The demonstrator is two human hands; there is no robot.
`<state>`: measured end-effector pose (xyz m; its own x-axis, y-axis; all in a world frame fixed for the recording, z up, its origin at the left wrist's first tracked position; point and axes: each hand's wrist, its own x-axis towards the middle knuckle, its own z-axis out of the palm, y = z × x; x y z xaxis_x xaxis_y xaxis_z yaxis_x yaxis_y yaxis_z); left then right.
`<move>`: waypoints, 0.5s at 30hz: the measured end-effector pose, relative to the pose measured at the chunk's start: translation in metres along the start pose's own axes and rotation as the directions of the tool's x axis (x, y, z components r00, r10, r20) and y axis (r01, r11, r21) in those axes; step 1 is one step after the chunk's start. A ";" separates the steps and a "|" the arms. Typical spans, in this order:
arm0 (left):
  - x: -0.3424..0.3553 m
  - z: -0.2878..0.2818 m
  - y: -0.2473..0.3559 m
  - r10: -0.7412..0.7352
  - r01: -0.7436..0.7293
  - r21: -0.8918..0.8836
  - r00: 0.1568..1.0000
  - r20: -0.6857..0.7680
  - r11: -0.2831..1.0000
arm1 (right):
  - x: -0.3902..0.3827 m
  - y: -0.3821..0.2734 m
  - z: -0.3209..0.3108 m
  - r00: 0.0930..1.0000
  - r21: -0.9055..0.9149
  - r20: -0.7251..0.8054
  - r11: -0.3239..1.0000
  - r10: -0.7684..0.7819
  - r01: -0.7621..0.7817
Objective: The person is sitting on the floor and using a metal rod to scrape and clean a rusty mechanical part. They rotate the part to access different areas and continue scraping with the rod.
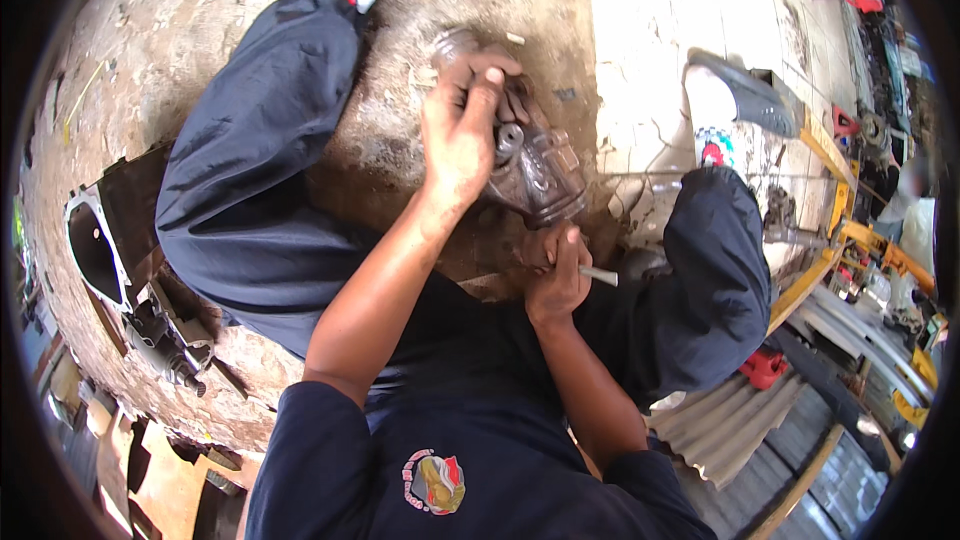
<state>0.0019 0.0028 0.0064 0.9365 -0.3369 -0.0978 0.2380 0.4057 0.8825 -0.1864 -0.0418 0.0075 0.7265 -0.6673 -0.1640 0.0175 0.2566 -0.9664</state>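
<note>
Holding a dirty metal part (538, 175) between two bent legs (265, 110), the person's left hand (465, 120) curls around its far end. The right hand (558, 278) is wrapped around a thin pale stick (603, 276) by the part's near end.

1. Centre ground, right between the two legs, sits the metal part (545, 170)!
2. Left hand (465, 120) on its far end, right hand (558, 270) at the near end, with a rod (600, 276) in the grip pointing out rightward.
3. Over on the left, beyond the left leg (265, 130), a housing (138, 195) on the ground (200, 40), a shaft (160, 345) just behind it.
4. Out right, the right shoe (750, 95) just beside a frame (828, 150).
5. Behind the right leg (710, 270), a corrugated sheet (735, 425)!
</note>
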 end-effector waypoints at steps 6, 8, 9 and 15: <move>0.002 0.000 -0.001 0.030 -0.030 0.010 1.000 0.002 1.000 | 0.017 -0.020 -0.007 0.981 0.276 -0.179 0.953 -0.076 0.124; 0.004 -0.002 -0.001 0.012 -0.011 -0.070 1.000 0.017 0.997 | 0.042 -0.025 0.003 0.967 0.277 -0.207 0.939 -0.150 0.205; 0.003 -0.002 0.000 0.000 0.001 -0.102 1.000 0.010 0.995 | 0.055 -0.025 0.010 0.961 0.233 -0.212 0.946 -0.178 0.227; 0.003 -0.004 -0.002 -0.006 0.005 -0.116 1.000 -0.009 0.993 | 0.056 0.034 0.026 0.883 -0.182 0.032 0.866 -0.468 0.466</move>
<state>0.0049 0.0041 0.0024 0.9374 -0.3315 -0.1073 0.2708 0.4995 0.8229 -0.1276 -0.0522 -0.0298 0.6556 -0.6867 0.3141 0.2289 -0.2156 -0.9493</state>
